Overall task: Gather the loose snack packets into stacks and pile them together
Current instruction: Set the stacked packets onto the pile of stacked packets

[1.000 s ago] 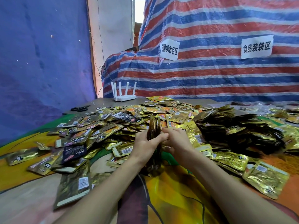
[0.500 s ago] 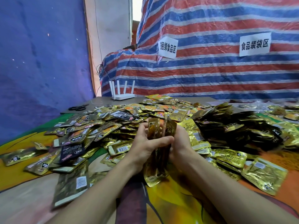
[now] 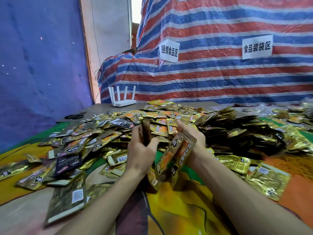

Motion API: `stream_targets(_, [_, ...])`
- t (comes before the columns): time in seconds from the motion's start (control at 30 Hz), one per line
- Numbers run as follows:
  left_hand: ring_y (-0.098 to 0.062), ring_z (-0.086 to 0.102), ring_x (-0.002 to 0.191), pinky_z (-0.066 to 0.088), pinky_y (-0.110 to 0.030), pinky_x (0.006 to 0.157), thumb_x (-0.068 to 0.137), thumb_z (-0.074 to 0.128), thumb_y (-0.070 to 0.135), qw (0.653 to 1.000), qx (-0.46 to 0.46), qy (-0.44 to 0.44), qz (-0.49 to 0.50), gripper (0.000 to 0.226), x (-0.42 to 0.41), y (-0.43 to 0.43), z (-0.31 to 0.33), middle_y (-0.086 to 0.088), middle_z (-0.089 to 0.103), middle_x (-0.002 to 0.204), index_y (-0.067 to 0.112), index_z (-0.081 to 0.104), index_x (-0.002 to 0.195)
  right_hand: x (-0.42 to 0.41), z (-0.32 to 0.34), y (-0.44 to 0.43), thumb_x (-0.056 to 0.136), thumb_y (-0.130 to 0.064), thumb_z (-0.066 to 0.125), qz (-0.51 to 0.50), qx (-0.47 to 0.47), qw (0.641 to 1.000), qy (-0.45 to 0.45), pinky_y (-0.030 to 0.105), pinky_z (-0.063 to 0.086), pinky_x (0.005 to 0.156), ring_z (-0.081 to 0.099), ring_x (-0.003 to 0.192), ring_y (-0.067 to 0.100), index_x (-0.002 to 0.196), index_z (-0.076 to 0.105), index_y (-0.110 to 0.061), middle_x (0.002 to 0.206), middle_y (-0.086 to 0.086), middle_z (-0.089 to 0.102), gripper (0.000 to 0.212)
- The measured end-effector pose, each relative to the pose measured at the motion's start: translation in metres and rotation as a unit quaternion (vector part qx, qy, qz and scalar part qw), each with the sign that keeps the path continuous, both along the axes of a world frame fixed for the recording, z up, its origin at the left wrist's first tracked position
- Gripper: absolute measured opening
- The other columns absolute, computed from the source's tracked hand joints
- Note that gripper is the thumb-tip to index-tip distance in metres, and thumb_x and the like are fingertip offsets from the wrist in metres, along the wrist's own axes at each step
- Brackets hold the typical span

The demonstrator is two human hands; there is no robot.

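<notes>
Gripping a stack [image 3: 146,131] edge-up in our left hand [image 3: 141,155], fingers curled round it, we judge it is upright so the edges line up. Our right hand [image 3: 193,135] clutches a few more packets [image 3: 174,160], tilted toward the stack, probably to merge them. Loose packets [image 3: 94,141] cover the tabletop [image 3: 177,209] ahead; a dark pile [image 3: 237,133] sits just right of the hands.
</notes>
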State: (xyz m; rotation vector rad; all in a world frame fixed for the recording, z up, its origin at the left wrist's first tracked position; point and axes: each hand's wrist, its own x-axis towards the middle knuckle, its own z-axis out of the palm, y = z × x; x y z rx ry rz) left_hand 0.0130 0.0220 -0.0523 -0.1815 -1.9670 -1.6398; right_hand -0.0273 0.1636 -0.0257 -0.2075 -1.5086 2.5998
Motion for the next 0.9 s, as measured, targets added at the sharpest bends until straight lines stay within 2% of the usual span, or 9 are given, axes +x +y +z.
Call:
stream_targets(0.07, [-0.025, 0.061, 0.084, 0.054, -0.042, 0.075, 0.079, 0.071, 0.037, 0.999, 0.038, -0.015, 0.012, 0.028, -0.001, -0.004, 0.002, -0.001, 0.055, 0.084, 0.026, 0.05, 0.094, 0.001, 0.008, 0.007, 0.079, -0.021, 0.086, 0.052, -0.024, 0.998, -0.041, 0.027, 0.054, 0.048, 0.066, 0.051, 0.016, 0.084, 0.071, -0.01, 0.059, -0.001, 0.071, 0.019])
stream_targets(0.17, [-0.01, 0.053, 0.072, 0.046, -0.031, 0.065, 0.067, 0.07, 0.029, 1.0, 0.019, -0.005, -0.008, 0.043, 0.003, -0.005, 0.004, 0.001, 0.048, 0.081, 0.023, 0.049, 0.105, 0.001, 0.014, 0.013, 0.074, -0.022, 0.088, 0.118, 0.044, 0.991, -0.05, 0.03, 0.057, 0.058, 0.065, 0.064, 0.018, 0.085, 0.071, -0.01, 0.065, 0.0, 0.071, 0.024])
stream_targets(0.27, [0.002, 0.05, 0.063, 0.045, -0.019, 0.056, 0.069, 0.062, 0.0, 0.994, -0.028, 0.064, -0.088, 0.07, 0.004, -0.005, 0.004, -0.001, 0.048, 0.088, 0.027, 0.04, 0.129, -0.003, 0.011, 0.017, 0.069, -0.033, 0.092, 0.035, 0.283, 0.958, 0.011, 0.038, 0.059, 0.075, 0.069, 0.07, 0.02, 0.078, 0.074, -0.01, 0.066, 0.0, 0.073, 0.031])
stream_targets(0.37, [0.003, 0.056, 0.071, 0.044, -0.014, 0.058, 0.073, 0.061, -0.017, 0.99, -0.057, 0.078, -0.103, 0.075, 0.002, -0.002, 0.002, 0.003, 0.054, 0.095, 0.024, 0.04, 0.132, -0.003, 0.001, 0.012, 0.072, -0.044, 0.089, -0.044, 0.452, 0.887, 0.086, 0.03, 0.048, 0.062, 0.063, 0.062, 0.014, 0.065, 0.069, -0.01, 0.062, 0.0, 0.069, 0.04])
stream_targets(0.43, [-0.007, 0.06, 0.077, 0.048, -0.023, 0.063, 0.078, 0.062, -0.013, 0.994, -0.048, 0.025, -0.091, 0.057, 0.001, -0.001, 0.002, 0.002, 0.06, 0.092, 0.021, 0.047, 0.121, -0.002, -0.006, 0.004, 0.076, -0.042, 0.087, -0.011, 0.448, 0.89, 0.083, 0.035, 0.051, 0.065, 0.063, 0.062, 0.017, 0.069, 0.071, -0.002, 0.066, 0.009, 0.071, 0.043])
stream_targets(0.53, [-0.023, 0.064, 0.093, 0.055, -0.047, 0.085, 0.072, 0.064, 0.016, 0.981, -0.123, -0.11, -0.098, 0.039, 0.0, -0.005, 0.001, -0.004, 0.065, 0.099, 0.025, 0.055, 0.109, 0.0, -0.007, -0.005, 0.083, -0.032, 0.083, 0.034, 0.366, 0.928, 0.049, 0.045, 0.06, 0.07, 0.07, 0.062, 0.022, 0.077, 0.073, 0.001, 0.076, 0.017, 0.075, 0.034])
stream_targets(0.73, [-0.017, 0.064, 0.105, 0.056, -0.037, 0.093, 0.06, 0.075, 0.032, 0.958, -0.195, -0.129, -0.165, 0.063, -0.002, -0.015, 0.002, 0.0, 0.061, 0.118, 0.03, 0.056, 0.12, 0.004, 0.003, 0.0, 0.084, -0.023, 0.082, 0.045, 0.156, 0.987, -0.018, 0.024, 0.049, 0.037, 0.064, 0.041, 0.016, 0.081, 0.069, 0.003, 0.053, 0.004, 0.068, 0.029])
stream_targets(0.83, [-0.015, 0.059, 0.11, 0.054, -0.035, 0.094, 0.06, 0.075, 0.034, 0.943, -0.27, -0.135, -0.142, 0.08, -0.003, -0.016, 0.001, 0.003, 0.053, 0.125, 0.028, 0.047, 0.134, 0.005, 0.006, 0.002, 0.083, -0.026, 0.083, 0.043, 0.13, 0.99, -0.04, 0.027, 0.052, 0.041, 0.065, 0.042, 0.017, 0.083, 0.069, 0.0, 0.054, 0.005, 0.069, 0.029])
stream_targets(0.9, [-0.015, 0.061, 0.105, 0.054, -0.038, 0.091, 0.066, 0.073, 0.03, 0.955, -0.24, -0.118, -0.132, 0.077, 0.0, -0.013, 0.002, 0.002, 0.056, 0.123, 0.028, 0.041, 0.137, 0.002, 0.004, 0.002, 0.087, -0.03, 0.079, 0.017, 0.177, 0.984, -0.015, 0.031, 0.055, 0.052, 0.069, 0.054, 0.018, 0.084, 0.072, -0.004, 0.066, 0.006, 0.074, 0.028])
